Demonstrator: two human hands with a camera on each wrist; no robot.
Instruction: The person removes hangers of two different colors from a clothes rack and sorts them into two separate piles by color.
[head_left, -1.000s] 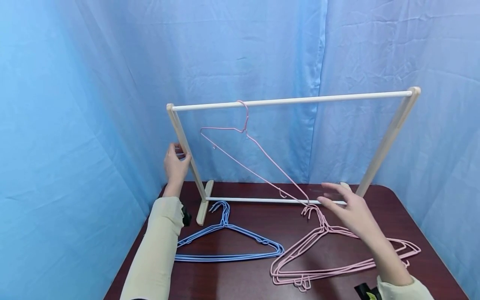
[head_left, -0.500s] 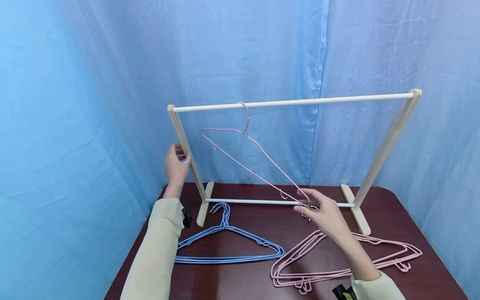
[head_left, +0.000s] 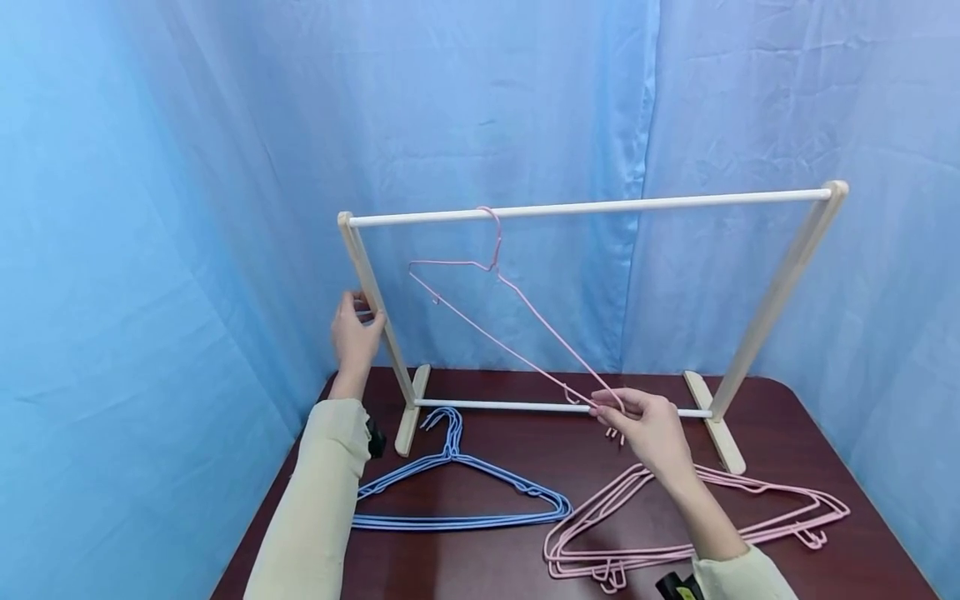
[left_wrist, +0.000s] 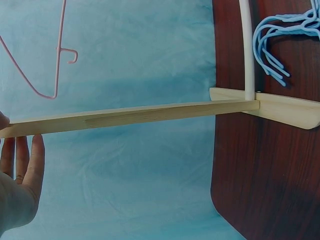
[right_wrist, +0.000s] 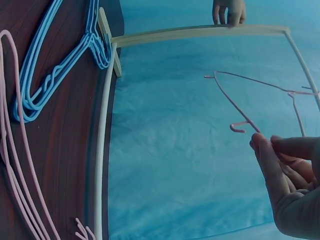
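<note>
A pink wire hanger (head_left: pixel 492 268) hangs by its hook from the white top rod (head_left: pixel 637 204) of a small clothes rack, tilted with its right side low. My right hand (head_left: pixel 654 432) pinches that low corner between thumb and fingers, just in front of the bottom rod. In the right wrist view the fingertips (right_wrist: pixel 257 136) meet the hanger wire below a small side hook. At the left, my left hand (head_left: pixel 356 335) grips the rack's wooden upright (head_left: pixel 397 364), thumb on one side and fingers on the other, as the left wrist view confirms.
Several blue hangers (head_left: pixel 465 524) lie stacked on the dark table (head_left: pixel 495 575), left of centre. To their right lies a pile of pink hangers (head_left: pixel 615 551), its necks partly hidden behind my right hand. Blue curtains (head_left: pixel 525 108) stand close behind and beside the table.
My right hand has moved left from beside the rack's right foot to the hanger's low corner and now pinches it. The left hand keeps its grip on the upright.
</note>
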